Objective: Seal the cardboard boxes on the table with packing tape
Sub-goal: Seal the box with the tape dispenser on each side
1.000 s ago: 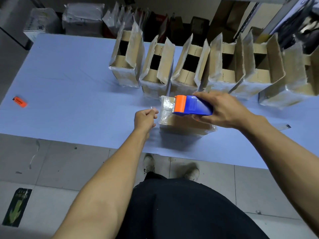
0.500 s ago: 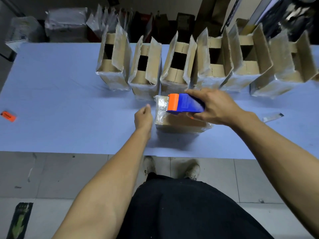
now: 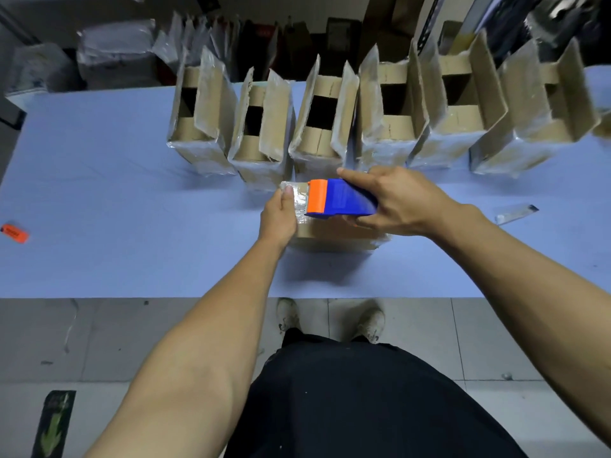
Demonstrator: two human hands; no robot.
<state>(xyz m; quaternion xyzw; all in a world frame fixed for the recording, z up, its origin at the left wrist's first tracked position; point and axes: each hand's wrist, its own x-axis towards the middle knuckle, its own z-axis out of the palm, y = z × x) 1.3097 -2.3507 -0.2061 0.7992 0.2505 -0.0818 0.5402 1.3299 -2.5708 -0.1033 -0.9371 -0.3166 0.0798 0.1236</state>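
Observation:
A closed cardboard box (image 3: 334, 234) lies near the front of the blue table (image 3: 115, 193), its top shiny with clear tape. My right hand (image 3: 393, 200) grips a blue and orange tape dispenser (image 3: 337, 201) resting on the box top, orange end pointing left. My left hand (image 3: 279, 214) clasps the box's left end, thumb pressed on the taped corner. Behind stand several open cardboard boxes (image 3: 261, 133) in a row, flaps upright.
An orange lighter-like item (image 3: 15, 233) lies at the table's left edge. A small strip-like tool (image 3: 515, 213) lies to the right. Wrapped bundles (image 3: 112, 54) and dark clutter sit behind the table. Below the front edge are tiled floor and my shoes.
My left hand moved right from beside the box and now clasps its left end. The dispenser has stayed on the box top. The view shifted slightly.

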